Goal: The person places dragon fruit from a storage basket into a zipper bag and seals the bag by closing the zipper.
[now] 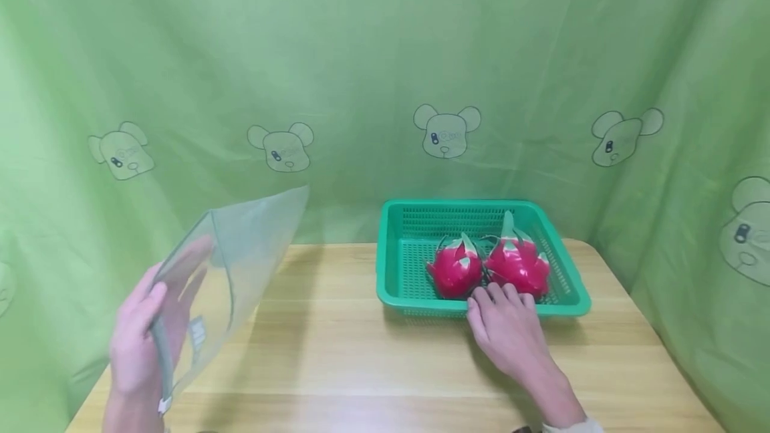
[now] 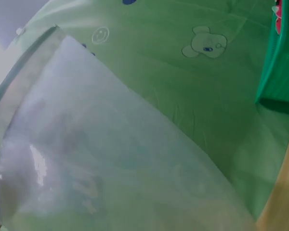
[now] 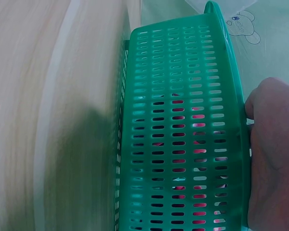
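My left hand (image 1: 135, 346) holds a translucent zip bag (image 1: 259, 232) by the side of its spread mouth, thumb outside and fingers showing through the plastic. A white slider (image 1: 165, 405) sits at the lower end of the bag's edge. In the left wrist view the bag (image 2: 115, 144) fills much of the picture and covers the hand. At the green slotted basket (image 1: 388, 252), my right hand (image 1: 511, 333) grips the front rim, fingers curled over it. Two dragon fruits, one on the left (image 1: 455, 272) and one on the right (image 1: 520, 266), lie inside, close to those fingers.
The basket stands at the back right of a light wooden table (image 1: 337, 353). Green curtains (image 1: 361, 72) with printed bear heads hang behind the table and along both sides. In the right wrist view, the basket's slotted wall (image 3: 183, 134) shows pink fruit through its holes.
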`<act>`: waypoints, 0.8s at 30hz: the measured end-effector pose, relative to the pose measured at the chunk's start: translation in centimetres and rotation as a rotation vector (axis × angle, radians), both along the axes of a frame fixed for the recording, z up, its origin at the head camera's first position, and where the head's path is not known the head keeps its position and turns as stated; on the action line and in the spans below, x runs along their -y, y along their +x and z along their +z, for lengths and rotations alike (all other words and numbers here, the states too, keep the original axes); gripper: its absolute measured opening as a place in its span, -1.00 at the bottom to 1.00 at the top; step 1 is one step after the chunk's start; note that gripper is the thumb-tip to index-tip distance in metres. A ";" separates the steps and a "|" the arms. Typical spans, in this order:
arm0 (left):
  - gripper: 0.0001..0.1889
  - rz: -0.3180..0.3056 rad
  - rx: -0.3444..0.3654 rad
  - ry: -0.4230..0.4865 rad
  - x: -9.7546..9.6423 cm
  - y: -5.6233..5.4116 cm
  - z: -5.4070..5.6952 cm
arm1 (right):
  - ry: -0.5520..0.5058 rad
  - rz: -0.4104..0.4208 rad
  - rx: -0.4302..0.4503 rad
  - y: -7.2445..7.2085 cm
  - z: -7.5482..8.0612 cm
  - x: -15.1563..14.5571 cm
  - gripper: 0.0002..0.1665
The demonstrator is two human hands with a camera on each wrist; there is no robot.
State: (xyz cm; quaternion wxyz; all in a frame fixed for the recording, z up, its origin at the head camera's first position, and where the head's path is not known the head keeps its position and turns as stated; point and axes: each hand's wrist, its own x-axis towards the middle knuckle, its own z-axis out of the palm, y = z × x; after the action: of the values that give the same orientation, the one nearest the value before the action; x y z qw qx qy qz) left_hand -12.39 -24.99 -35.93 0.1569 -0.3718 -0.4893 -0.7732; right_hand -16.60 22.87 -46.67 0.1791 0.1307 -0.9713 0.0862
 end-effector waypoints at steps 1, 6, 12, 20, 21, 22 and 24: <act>-0.45 0.052 0.030 -0.011 -0.1 0.3 0.2 | 0.000 0.000 0.001 0.0 0.0 0.0 -0.67; -0.51 0.215 0.148 0.007 -0.6 1.5 1.1 | 0.000 -0.005 0.007 0.0 0.2 0.1 -0.67; -0.54 0.277 0.080 0.097 -1.3 2.1 1.7 | -0.002 -0.005 -0.004 0.1 0.2 0.1 -0.66; -0.62 0.468 0.070 0.164 -2.8 1.6 3.0 | -0.012 -0.010 0.000 0.2 0.3 0.1 -0.65; -0.62 0.508 0.083 0.158 -2.9 1.4 3.2 | -0.014 -0.009 0.002 0.2 0.3 0.1 -0.65; -0.62 0.547 0.100 0.148 -3.1 1.3 3.3 | -0.015 -0.007 0.004 0.2 0.3 0.1 -0.64; -0.62 0.646 0.151 0.108 -3.3 1.3 3.5 | -0.015 -0.003 0.006 0.2 0.3 0.2 -0.63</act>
State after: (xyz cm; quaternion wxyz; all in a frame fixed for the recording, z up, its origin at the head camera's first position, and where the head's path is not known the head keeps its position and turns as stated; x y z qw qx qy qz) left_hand -11.11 -21.66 -32.41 0.3766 -0.1303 -0.5505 -0.7336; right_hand -16.36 22.68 -46.33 0.1774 0.1278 -0.9713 0.0936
